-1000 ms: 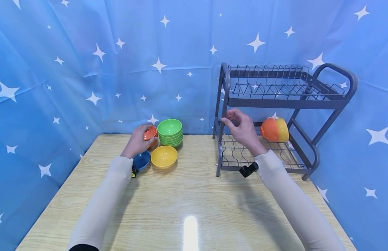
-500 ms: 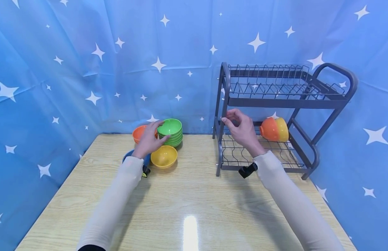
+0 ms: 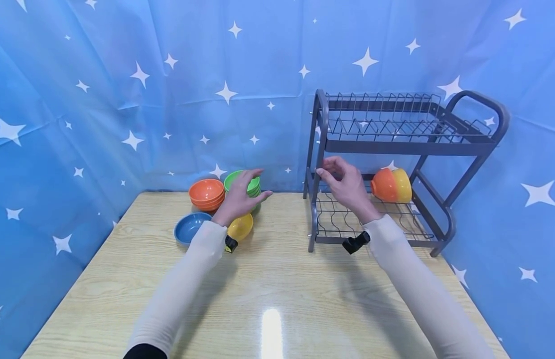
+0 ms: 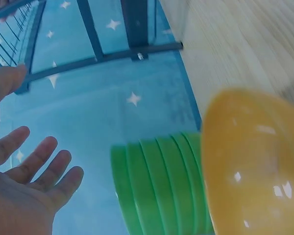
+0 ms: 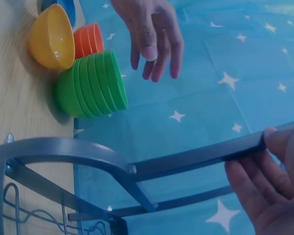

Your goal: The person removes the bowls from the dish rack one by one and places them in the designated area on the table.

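Observation:
My left hand (image 3: 239, 200) is held above the bowls with spread fingers and nothing in its grasp. In the head view it overlaps a stack of green bowls (image 4: 159, 188) and part of a yellow bowl (image 3: 242, 228). The left wrist view has its fingers apart from the green stack. My right hand (image 3: 346, 184) grips the left upright of a dark two-tier dish rack (image 3: 407, 148), thumb on one side and fingers on the other, as the right wrist view shows. To the left are stacked orange bowls (image 3: 207, 192) and a blue bowl (image 3: 187, 228).
On the rack's lower tier an orange bowl (image 3: 383, 185) and a yellow bowl (image 3: 403, 185) stand tipped on their sides, nested together. Wire dividers line the upper tier. A blue star-patterned curtain (image 3: 183, 119) borders the wooden table (image 3: 259, 284) at the back and sides.
My left hand has left the orange bowls and moved right, past the blue bowl, to the green stack, its fingers spreading. The right hand keeps its grip on the rack's upright.

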Tool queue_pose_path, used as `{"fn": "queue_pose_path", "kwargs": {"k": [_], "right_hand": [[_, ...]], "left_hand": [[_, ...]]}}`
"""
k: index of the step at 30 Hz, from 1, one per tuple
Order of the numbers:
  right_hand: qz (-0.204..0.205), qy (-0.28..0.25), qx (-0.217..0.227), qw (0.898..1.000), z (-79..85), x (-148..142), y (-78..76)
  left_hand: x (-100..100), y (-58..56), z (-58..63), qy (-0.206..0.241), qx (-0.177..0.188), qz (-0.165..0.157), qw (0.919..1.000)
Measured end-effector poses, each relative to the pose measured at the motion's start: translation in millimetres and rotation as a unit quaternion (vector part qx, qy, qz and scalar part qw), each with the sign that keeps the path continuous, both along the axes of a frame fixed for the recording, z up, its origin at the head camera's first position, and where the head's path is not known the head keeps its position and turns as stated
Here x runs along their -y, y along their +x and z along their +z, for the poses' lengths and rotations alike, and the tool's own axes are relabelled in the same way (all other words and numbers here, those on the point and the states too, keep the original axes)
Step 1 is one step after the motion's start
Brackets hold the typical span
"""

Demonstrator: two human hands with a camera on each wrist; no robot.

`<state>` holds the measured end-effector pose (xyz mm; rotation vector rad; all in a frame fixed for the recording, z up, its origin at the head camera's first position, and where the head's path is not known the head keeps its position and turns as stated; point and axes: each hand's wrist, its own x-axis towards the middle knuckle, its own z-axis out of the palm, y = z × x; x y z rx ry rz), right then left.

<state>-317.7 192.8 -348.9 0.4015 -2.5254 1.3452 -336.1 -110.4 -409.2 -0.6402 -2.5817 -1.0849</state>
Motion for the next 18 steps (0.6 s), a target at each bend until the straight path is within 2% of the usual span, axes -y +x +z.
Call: {"fn": "queue_pose_path", "kwargs": {"k": [6, 10, 18], "right_hand": [[0.014, 0.023, 0.003, 1.0, 3.4, -8.5, 0.6], [0.009, 0.048, -0.013, 0.999, 2.5, -18.6, 0.9], [-0.006, 0.119, -0.028, 0.992, -10.1, -44.5, -8.5]], "left_hand": [[-20.3, 2.3, 5.7, 0.02, -0.01, -0.028, 0.9994], [-33.3, 3.6, 11.4, 0.034, -0.017, -0.05, 0.998], [-63.0, 7.7, 27.2, 0.05, -0.01, -0.076, 0.9958]]}}
